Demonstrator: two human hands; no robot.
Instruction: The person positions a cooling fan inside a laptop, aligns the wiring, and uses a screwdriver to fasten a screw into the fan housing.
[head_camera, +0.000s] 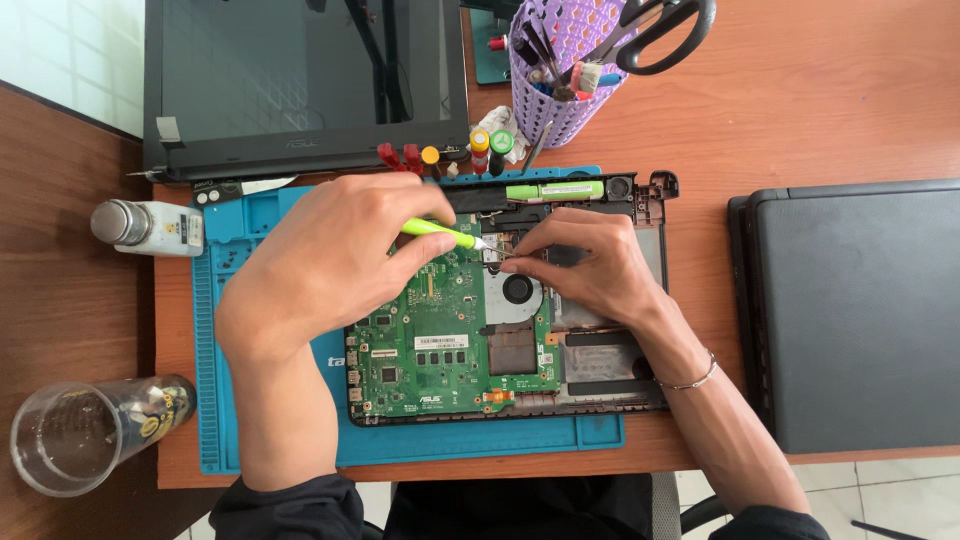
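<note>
Two hands over one opened laptop base with a green circuit board (440, 340), lying on one blue rubber work mat (270, 225) on the wooden desk (830, 110). Left hand (325, 260) grips a slim lime-green screwdriver (440, 232), fingers closed round the handle, tip down near the round black cooling fan (518, 290). Right hand (585, 265) pinches fingertips at the same spot; whatever it holds is too small to tell. One clear drinking glass (75, 435) stands at the desk's left edge, one purple perforated tool cup (560, 70) behind.
</note>
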